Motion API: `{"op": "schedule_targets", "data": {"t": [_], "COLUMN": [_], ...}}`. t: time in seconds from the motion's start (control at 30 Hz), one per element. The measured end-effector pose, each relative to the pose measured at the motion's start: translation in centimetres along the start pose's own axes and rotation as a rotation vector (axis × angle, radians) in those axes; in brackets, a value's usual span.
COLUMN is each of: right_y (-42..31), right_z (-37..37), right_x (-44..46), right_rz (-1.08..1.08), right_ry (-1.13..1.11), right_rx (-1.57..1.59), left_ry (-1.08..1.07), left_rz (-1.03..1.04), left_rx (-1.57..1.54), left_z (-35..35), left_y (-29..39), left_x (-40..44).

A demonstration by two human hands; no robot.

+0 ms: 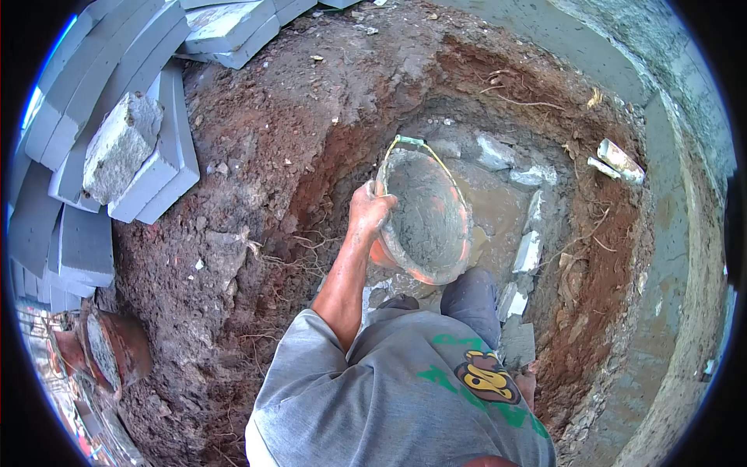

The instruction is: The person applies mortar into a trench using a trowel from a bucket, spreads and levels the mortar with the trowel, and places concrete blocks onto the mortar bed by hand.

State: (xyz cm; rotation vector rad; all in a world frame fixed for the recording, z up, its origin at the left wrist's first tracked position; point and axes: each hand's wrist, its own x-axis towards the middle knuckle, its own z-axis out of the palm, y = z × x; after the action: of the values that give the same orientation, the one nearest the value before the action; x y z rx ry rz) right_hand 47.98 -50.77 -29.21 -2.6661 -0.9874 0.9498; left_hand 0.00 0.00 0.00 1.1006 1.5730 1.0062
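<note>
1. In the head view, a worker's left hand (372, 208) grips the rim of 1 mortar-coated bucket (426, 214) inside an excavated pit, thumb over the edge, the other fingers largely hidden behind the wall.

2. The bucket lies immediately to the right of that hand and ahead of the worker's torso, beyond the trouser leg (471, 303). The mouth's long axis slants from upper left to lower right; the orange outer wall shows at lower left, so the bucket appears tilted with its opening toward the right. Whether its base rests on anything is hidden.

3. The left hand is the nearer of the 2, its forearm running up from the sleeve to the rim. What appears to be part of the right hand (527, 387) shows low beside the shirt (389, 389), well apart from the bucket; whether it is clenched or loose, one cannot tell.

4. The yellow handle (443, 167), with its green grip, arches along the far and right sides of the rim, free of the left hand.

5. Beyond the bucket, pale blocks (527, 251) edge muddy water (498, 198); at far left stand stacked grey blocks (85, 241).
</note>
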Motion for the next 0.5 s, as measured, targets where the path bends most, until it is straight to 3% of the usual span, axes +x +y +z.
{"op": "schedule_targets", "data": {"t": [0.07, 0.1, 0.17, 0.2, 0.3, 0.33, 0.43, 0.5], "right_y": [-11.7, -18.1, -20.9, -21.9, -32.7, -36.6, -33.8, -42.2], "right_z": [-6.8, -9.0, -11.4, -11.6, -15.7, -17.6, -12.5, -15.2], "right_x": [0.6, -1.5, 4.5, 9.0, 13.7, 15.3, 32.7, 34.5], "right_rz": [0.054, 0.126, 0.064, -0.050, -0.101, -0.066, -0.279, -0.347], "right_ry": [-0.080, -0.198, -0.225, -0.227, -0.223, -0.336, -0.353, -0.358], "right_rx": [0.141, 0.249, 0.253, 0.037, -0.138, -0.144, -0.198, -0.170], "left_ry": [0.018, 0.045, 0.152, 0.212, 0.398, 0.433, 0.614, 0.666], "left_rz": [0.045, 0.023, 0.080, 0.122, 0.238, 0.265, 0.373, 0.421], "left_rx": [-0.041, -0.007, -0.038, -0.086, 0.030, -0.003, 0.120, 0.149], "left_z": [-0.3, -4.0, -4.5, -5.1, -7.6, -8.2, -11.2, -13.3], "left_y": [3.9, 6.5, 9.7, 12.5, 17.9, 20.1, 25.0, 26.8], "left_x": [-1.5, -2.3, -0.7, -0.3, 2.7, 3.5, 6.5, 8.6]}}
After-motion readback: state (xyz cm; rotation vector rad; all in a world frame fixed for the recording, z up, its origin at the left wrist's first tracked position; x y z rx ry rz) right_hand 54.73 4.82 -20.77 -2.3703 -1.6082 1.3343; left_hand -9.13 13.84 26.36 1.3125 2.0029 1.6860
